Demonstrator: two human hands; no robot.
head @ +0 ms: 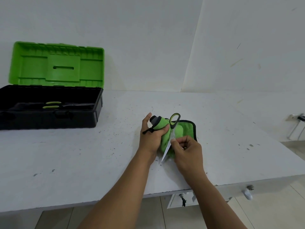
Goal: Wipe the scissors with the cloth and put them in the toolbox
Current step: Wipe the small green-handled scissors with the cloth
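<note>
Both forearms reach in over the near desk [82,154] edge. Scissors [170,138] lie on the bunched green cloth [179,129], tip toward the camera, handle ring away. Right hand [188,151] fingers curl, thumb and forefinger pinching the blades near the pivot. Left hand [151,138] grips the cloth's bundled end. Toolbox [49,106] stands open far left, well apart, green-handled tool inside.

Left hand [150,138] grips the bunched green cloth [177,133] around the scissors [171,135], right hand [186,150] pinches the blade, toolbox [49,116] open far left.
</note>
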